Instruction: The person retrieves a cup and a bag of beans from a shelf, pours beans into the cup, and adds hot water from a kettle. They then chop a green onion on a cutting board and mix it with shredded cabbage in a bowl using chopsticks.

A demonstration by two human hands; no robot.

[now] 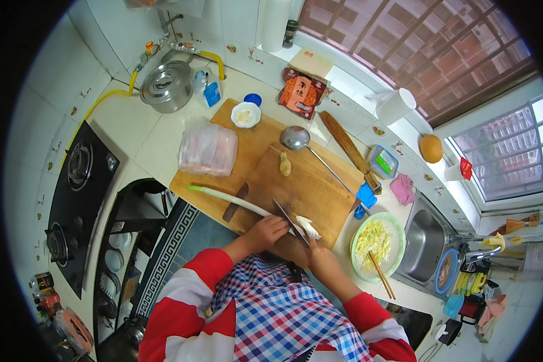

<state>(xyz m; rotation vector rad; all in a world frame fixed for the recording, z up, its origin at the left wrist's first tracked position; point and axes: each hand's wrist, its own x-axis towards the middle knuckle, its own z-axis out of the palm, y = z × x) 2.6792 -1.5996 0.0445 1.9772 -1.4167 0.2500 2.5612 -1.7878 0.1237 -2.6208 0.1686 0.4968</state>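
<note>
My left hand [267, 233] presses a long scallion [228, 197] down on the wooden cutting board [332, 165]. Its green tip points to the board's left edge. In my right hand [323, 260] is a kitchen knife [291, 221], its blade crossing the scallion's white end close to my left fingers. White cut pieces [308, 227] lie just right of the blade. Farther up the board rests a knob of ginger [284, 165]. A steel ladle [295, 138] lies along the board's right side, and a plastic-wrapped package [208, 149] sits at its left.
Right of the board stands a green-rimmed bowl [402, 235] of shredded yellow-green vegetable with chopsticks [380, 273], beside the sink [427, 226]. A small white dish [246, 115] is at the board's back edge. A gas stove [83, 203] and lidded steel pot [166, 86] are left.
</note>
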